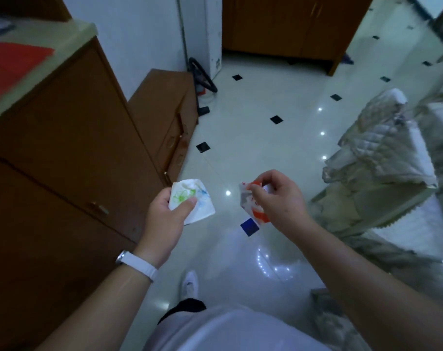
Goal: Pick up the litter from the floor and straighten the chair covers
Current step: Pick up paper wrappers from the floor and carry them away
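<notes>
My left hand (pixel 168 216) grips a crumpled white paper wrapper with green and blue print (pixel 193 201), thumb pressed on its front. My right hand (pixel 278 198) pinches a crumpled white and red-orange wrapper (pixel 252 206) between thumb and fingers. Both hands hover above the glossy floor, roughly a hand's width apart. At the right stands a chair with a rumpled, pale quilted cover (pixel 382 153) bunched over its back and seat.
A tall brown wooden cabinet (pixel 63 160) fills the left, with a lower brown cabinet (pixel 169 117) behind it. White tiled floor (pixel 253 127) with small black squares runs ahead. A dark vacuum-like appliance (pixel 202 82) leans by the white wall. My white shoe (pixel 190 285) is below.
</notes>
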